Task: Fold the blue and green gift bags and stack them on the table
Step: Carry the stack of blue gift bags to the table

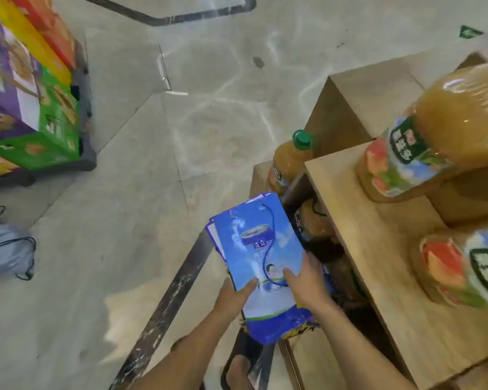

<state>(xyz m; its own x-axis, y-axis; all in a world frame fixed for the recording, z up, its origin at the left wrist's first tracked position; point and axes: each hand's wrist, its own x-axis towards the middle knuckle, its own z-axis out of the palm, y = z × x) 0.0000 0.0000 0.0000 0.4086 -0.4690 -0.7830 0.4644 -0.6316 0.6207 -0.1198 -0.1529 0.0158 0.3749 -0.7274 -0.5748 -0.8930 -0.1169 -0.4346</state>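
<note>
Blue gift bag (261,249), flat, long axis pointing away, gripped by left hand (235,295) and right hand (307,280).

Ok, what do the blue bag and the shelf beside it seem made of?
Blue gift bag: likely coated paper with a slight sheen; it lies flat, with crisp edges and a printed picture. Shelf: wood or wood-look laminate, matte; pale grain streaks show.

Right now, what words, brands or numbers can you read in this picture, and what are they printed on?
No text here can be read clearly.
Logo lettering on the blue gift bag: too blurred to read.
White characters on the juice bottle labels: too blurred to read.
Print on the stacked cartons: too blurred to read.
Green floor marker: too small to read.
</note>
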